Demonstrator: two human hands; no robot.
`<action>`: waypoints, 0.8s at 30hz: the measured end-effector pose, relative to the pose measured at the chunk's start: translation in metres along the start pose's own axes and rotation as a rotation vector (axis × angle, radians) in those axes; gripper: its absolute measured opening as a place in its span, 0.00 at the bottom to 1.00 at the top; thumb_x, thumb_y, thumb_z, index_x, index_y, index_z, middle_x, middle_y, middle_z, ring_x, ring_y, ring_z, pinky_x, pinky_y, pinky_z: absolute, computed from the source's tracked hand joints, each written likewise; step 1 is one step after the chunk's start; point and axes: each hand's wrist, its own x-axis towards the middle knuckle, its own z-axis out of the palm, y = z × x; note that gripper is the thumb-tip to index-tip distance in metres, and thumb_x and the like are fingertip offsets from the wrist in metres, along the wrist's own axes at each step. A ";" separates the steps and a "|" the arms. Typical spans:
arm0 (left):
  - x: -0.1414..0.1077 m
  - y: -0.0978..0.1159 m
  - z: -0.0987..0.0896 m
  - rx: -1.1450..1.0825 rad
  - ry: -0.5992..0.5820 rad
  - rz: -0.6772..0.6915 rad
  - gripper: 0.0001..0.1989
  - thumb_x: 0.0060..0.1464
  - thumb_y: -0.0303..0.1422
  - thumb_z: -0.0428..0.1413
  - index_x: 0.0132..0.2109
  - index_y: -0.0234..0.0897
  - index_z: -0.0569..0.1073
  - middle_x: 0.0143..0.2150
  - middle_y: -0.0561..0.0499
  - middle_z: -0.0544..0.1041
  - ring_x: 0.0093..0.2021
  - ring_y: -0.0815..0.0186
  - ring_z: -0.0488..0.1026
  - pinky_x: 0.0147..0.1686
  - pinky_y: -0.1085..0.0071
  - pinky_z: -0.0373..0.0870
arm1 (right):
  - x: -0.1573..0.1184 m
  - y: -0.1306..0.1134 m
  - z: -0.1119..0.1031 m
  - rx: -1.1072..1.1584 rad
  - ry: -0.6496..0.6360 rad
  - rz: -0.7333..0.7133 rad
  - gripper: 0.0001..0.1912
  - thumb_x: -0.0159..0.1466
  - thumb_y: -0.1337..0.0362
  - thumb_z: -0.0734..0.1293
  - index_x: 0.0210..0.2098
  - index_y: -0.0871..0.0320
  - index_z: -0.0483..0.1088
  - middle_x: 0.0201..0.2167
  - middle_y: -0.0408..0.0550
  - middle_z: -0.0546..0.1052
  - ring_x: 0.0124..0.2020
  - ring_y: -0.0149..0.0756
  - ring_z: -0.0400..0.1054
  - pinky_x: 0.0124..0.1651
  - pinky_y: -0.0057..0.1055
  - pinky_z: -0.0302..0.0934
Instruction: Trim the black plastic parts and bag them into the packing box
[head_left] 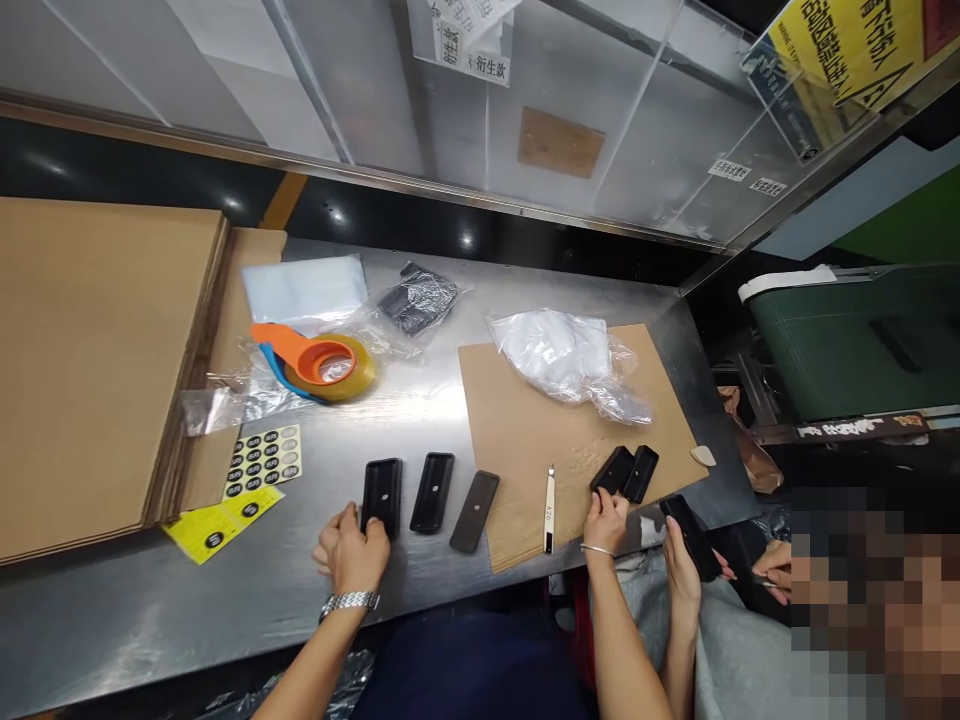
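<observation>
My left hand point(354, 552), with a metal-band watch, grips the near end of a shallow black plastic tray point(384, 488) on the table. Just right of it lie a second black tray point(433, 492) and a flat dark brown-grey piece point(475, 512), side by side. My right hand point(606, 522), wearing a bracelet, has its fingers closed at the near end of a small black tray point(613, 467). Another black tray point(641, 474) rests against that one. Between my hands, a utility knife point(550, 510) marked A26 lies on brown cardboard point(514, 500).
Cardboard sheets point(97, 370) are stacked at left, near round stickers point(264, 460), yellow labels point(223, 522) and a tape dispenser point(322, 362). Plastic bags point(559, 355) lie farther back. At right, a co-worker's hand point(681, 560) holds a black tray point(690, 537). A green bin point(847, 350) stands beyond.
</observation>
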 end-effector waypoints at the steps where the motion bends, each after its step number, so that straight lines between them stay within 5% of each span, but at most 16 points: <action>1: -0.004 0.006 -0.001 -0.049 0.006 -0.014 0.28 0.50 0.34 0.44 0.58 0.25 0.55 0.58 0.31 0.53 0.59 0.39 0.46 0.52 0.41 0.45 | -0.002 -0.004 -0.004 0.010 -0.011 -0.056 0.18 0.60 0.57 0.58 0.34 0.63 0.74 0.25 0.47 0.62 0.28 0.34 0.58 0.31 0.30 0.55; 4: -0.019 0.031 0.001 -0.277 -0.122 0.002 0.26 0.51 0.35 0.44 0.57 0.29 0.56 0.58 0.35 0.57 0.58 0.49 0.53 0.55 0.50 0.50 | -0.013 -0.026 -0.019 0.048 -0.065 -0.225 0.15 0.62 0.61 0.57 0.37 0.60 0.73 0.26 0.47 0.62 0.29 0.33 0.59 0.32 0.30 0.57; 7: -0.043 0.065 0.009 -0.510 -0.424 0.060 0.23 0.52 0.38 0.44 0.53 0.30 0.63 0.48 0.40 0.71 0.46 0.59 0.69 0.47 0.60 0.65 | -0.025 -0.059 -0.039 0.101 -0.145 -0.370 0.13 0.61 0.66 0.58 0.40 0.57 0.72 0.27 0.47 0.63 0.30 0.32 0.59 0.33 0.30 0.58; 10: -0.070 0.102 0.013 -0.681 -0.675 0.083 0.23 0.52 0.41 0.48 0.51 0.30 0.66 0.43 0.41 0.75 0.40 0.62 0.73 0.41 0.65 0.69 | -0.035 -0.097 -0.059 0.144 -0.237 -0.505 0.15 0.60 0.71 0.58 0.44 0.56 0.70 0.27 0.47 0.63 0.30 0.33 0.59 0.34 0.30 0.59; 13: -0.090 0.131 0.007 -1.099 -1.016 -0.043 0.22 0.53 0.41 0.50 0.50 0.30 0.66 0.41 0.41 0.75 0.40 0.62 0.72 0.42 0.66 0.67 | -0.040 -0.129 -0.079 0.165 -0.295 -0.634 0.18 0.60 0.74 0.58 0.48 0.58 0.67 0.27 0.48 0.63 0.30 0.33 0.60 0.32 0.29 0.59; 19: -0.108 0.149 -0.014 -1.276 -1.204 -0.223 0.16 0.53 0.39 0.51 0.44 0.32 0.70 0.38 0.44 0.76 0.38 0.62 0.73 0.38 0.67 0.68 | -0.042 -0.158 -0.111 0.201 -0.301 -0.647 0.24 0.58 0.76 0.59 0.54 0.58 0.60 0.26 0.48 0.63 0.29 0.33 0.59 0.31 0.31 0.59; 24: -0.118 0.155 -0.021 -1.315 -1.228 -0.307 0.15 0.54 0.40 0.49 0.41 0.32 0.71 0.37 0.43 0.77 0.37 0.62 0.73 0.40 0.63 0.68 | -0.044 -0.157 -0.124 0.345 -0.311 -0.615 0.29 0.56 0.79 0.62 0.56 0.56 0.58 0.27 0.48 0.63 0.30 0.34 0.59 0.31 0.31 0.59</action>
